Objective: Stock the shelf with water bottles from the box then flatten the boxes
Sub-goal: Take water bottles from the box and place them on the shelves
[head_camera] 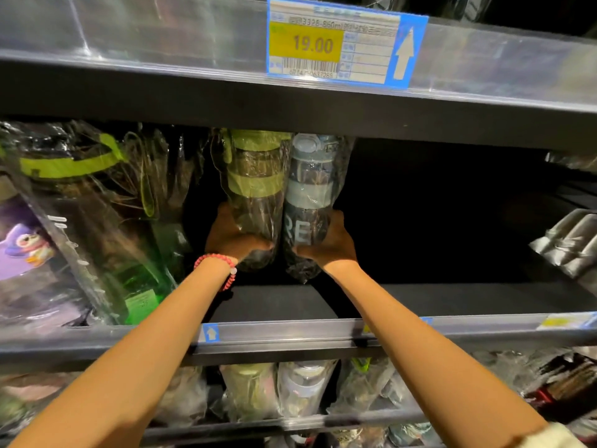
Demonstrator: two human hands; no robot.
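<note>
Two water bottles stand side by side, touching, toward the far part of the middle shelf (pixel 271 303), each sealed in a crinkled clear plastic bag. The green-lidded bottle (pixel 255 192) on the left has a dark translucent body, an olive-green cap with a strap loop and a matching green band below the neck. The grey-lidded bottle (pixel 308 195) on the right has a dark body, a pale grey-blue flip cap, a grey band and large pale letters reading "RE" lower down; the rest of the lettering is hidden.

The left hand (pixel 231 237) has its grip closed around the lower body of the green-lidded bottle, thumb across the front. A red bead bracelet (pixel 223 268) sits on that wrist. The right hand (pixel 329 244) grips the lower part of the grey-lidded bottle in the same way, thumb across the front. Whether the bottle bases touch the shelf cannot be told.

To the left on the same shelf lean more bagged bottles (pixel 106 195) with bright green trim, one carrying a purple cartoon label. To the right of the held pair the shelf is dark. On the rail of the shelf above hangs a price tag (pixel 342 43) reading 19.00, with an upward arrow. The shelf below holds further bagged bottles.
</note>
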